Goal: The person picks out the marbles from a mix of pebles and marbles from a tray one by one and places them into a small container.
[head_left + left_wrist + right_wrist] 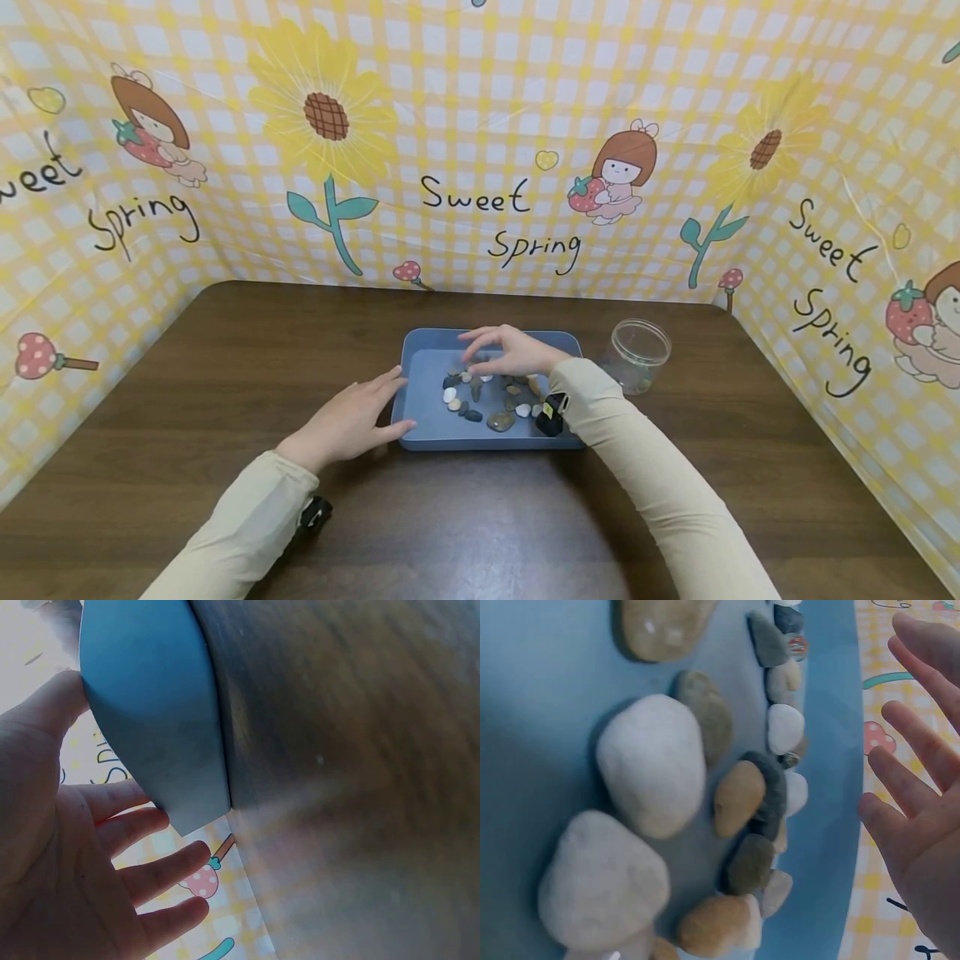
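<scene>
A shallow blue tray (420, 421) lies on the table with several white, tan, grey and dark pebbles in it. My left hand (348, 423) is at the tray's left side, thumb and fingertips right at its rim, as the left wrist view also shows. Over the far half of the tray hovers my right hand (521, 352), fingers spread and a little bent, nothing between them. Beneath it the pebbles partly line up in curved rows. Close to the right wrist camera sit a white pebble (651, 766) and a tan pebble (739, 797). The right hand and wrist hide some pebbles in the head view.
A clear round jar (637, 346) stands just right of the tray, near my right forearm. The dark wooden table (480, 517) is bounded at the back and sides by a yellow checked cloth (465, 125) with printed flowers and figures.
</scene>
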`<state>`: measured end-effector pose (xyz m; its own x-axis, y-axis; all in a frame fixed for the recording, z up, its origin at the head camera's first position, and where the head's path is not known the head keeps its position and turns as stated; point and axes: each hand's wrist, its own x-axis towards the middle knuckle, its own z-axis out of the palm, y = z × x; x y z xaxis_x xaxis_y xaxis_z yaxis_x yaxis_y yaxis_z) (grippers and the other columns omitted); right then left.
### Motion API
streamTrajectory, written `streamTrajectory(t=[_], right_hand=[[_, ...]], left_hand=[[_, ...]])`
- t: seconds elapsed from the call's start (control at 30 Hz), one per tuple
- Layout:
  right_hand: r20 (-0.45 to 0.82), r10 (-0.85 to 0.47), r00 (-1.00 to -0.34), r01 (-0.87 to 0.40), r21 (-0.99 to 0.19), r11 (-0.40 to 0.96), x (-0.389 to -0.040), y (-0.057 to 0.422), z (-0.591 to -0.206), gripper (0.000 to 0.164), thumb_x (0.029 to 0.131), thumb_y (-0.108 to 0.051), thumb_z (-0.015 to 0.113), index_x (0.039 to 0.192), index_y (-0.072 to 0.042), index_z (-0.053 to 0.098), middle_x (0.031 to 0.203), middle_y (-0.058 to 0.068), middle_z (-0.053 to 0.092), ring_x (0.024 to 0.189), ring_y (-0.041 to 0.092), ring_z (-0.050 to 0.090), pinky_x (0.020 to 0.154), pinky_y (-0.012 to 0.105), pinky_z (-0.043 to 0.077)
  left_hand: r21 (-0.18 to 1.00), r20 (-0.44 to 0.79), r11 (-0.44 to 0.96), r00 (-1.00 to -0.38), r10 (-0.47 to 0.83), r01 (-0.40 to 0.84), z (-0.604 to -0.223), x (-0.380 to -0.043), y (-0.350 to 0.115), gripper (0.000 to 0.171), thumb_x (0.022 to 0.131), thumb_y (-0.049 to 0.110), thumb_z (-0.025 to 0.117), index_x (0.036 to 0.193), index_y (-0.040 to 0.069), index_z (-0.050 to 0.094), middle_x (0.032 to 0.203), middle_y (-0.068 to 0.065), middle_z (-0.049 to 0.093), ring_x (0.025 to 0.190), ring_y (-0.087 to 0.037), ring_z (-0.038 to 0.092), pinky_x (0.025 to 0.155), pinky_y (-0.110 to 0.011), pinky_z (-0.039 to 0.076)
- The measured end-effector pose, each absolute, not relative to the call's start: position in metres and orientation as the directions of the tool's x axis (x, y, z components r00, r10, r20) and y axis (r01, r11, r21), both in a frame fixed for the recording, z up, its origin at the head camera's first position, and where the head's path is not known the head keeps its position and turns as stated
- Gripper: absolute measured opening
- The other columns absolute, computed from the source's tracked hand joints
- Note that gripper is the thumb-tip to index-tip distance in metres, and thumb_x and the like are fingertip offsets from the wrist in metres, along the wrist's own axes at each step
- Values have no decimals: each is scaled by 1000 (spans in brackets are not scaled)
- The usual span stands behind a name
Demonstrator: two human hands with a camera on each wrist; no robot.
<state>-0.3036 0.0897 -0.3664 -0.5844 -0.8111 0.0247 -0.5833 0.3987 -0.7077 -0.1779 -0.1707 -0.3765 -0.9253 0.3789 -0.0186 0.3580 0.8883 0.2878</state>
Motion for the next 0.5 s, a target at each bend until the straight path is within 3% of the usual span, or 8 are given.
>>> streamTrajectory(t=[0.5], right_hand=[[-87, -804, -588, -575, -655, 491, -309, 75, -380, 23, 87, -18, 66, 109, -13, 70, 146, 8, 43, 140, 24, 34, 114, 47, 29]], left_hand=[[294, -11, 885, -925, 380, 360, -379, -178, -171, 68, 89, 47, 55, 138, 1, 42, 149, -19, 34, 134, -38, 39, 107, -59, 31]])
